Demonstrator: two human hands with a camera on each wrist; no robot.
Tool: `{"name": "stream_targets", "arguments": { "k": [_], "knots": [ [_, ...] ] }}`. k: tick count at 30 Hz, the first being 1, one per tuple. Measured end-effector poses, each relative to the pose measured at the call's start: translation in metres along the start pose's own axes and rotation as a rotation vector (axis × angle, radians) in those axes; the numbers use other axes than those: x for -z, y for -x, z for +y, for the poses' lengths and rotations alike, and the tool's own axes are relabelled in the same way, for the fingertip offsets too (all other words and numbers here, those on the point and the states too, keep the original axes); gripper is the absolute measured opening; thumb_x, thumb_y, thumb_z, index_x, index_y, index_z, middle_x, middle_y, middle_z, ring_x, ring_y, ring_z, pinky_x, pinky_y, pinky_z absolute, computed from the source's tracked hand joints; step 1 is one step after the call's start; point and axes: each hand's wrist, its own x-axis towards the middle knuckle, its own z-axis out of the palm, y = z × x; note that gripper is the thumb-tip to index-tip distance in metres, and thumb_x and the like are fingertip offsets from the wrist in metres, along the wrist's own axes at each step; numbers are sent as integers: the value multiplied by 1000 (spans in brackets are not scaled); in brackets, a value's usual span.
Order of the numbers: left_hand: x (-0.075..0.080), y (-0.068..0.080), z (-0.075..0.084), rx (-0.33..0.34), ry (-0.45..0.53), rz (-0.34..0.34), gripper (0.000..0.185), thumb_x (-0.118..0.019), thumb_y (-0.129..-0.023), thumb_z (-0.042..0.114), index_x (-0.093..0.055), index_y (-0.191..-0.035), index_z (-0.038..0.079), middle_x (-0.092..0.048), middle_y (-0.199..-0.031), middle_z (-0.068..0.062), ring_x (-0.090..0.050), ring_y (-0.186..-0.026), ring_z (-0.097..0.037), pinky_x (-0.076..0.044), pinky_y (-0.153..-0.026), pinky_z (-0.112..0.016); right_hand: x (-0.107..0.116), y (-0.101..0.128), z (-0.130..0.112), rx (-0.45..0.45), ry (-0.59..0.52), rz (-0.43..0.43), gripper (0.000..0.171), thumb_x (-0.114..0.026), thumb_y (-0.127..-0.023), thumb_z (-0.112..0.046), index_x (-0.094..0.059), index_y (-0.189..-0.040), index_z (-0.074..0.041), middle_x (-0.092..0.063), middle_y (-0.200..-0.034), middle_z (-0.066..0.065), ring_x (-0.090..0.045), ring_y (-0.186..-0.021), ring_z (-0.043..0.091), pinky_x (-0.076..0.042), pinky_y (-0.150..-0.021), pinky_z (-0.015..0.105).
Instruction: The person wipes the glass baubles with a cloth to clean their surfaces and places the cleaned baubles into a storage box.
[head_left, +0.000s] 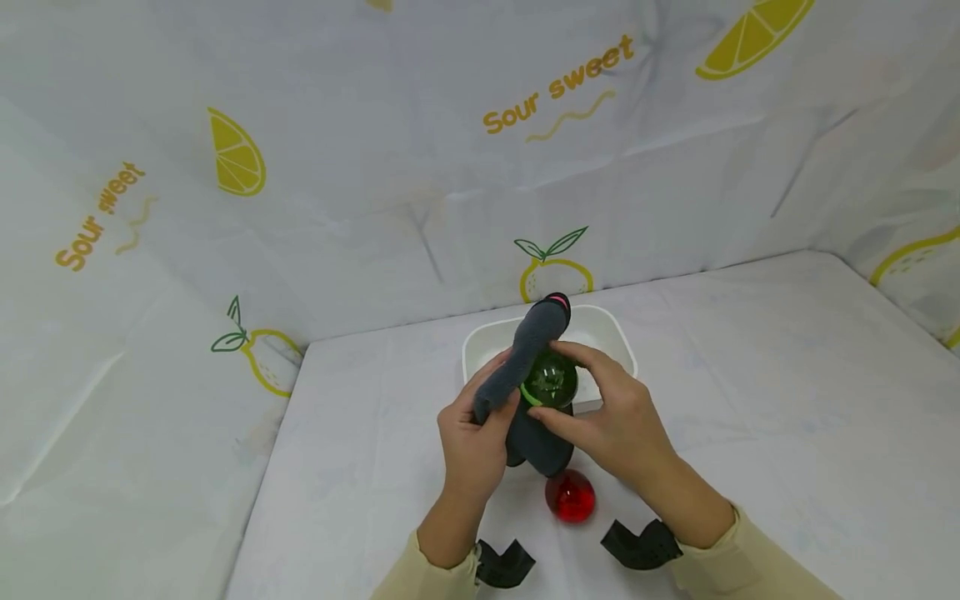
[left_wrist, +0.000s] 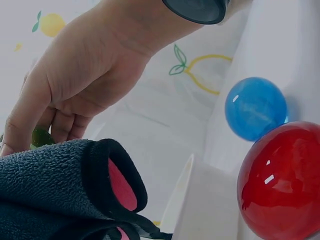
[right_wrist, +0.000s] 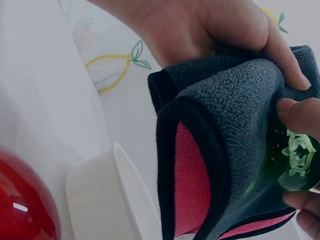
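My left hand [head_left: 474, 446] grips a dark grey towel-like cloth [head_left: 534, 332] with black edging and a pink underside. A clear green ball [head_left: 553, 380] sits between the thumb and fingers of my right hand [head_left: 628, 421], right up against the cloth. In the right wrist view the cloth [right_wrist: 235, 110] hangs folded, its pink side showing, and the green ball [right_wrist: 295, 165] has a pale shape inside. The left wrist view shows my right hand [left_wrist: 95, 65] beyond the cloth, with the green ball mostly hidden.
A white plastic tub [head_left: 624, 340] stands behind the hands. Nearer me, a clear red ball [head_left: 572, 497] lies on the white-covered table. A blue ball [left_wrist: 256, 108] shows beside the red one in the left wrist view. Lemon-printed sheeting [head_left: 337, 233] forms the backdrop.
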Motion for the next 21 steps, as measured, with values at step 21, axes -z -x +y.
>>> {"name": "stream_targets", "arguments": {
  "k": [21],
  "knots": [
    [1,2,1,-38,-67,-14,33,-63,-92,-5,-66,-124,-2,-63,-133,-14,-60,-123,-29,-51,-100,-40,1,-1,5,120,48,-9,53,-74,-87,-36,-65,-127,-3,-62,-123,14,-60,-113,27,-39,-103,10]
  ]
}}
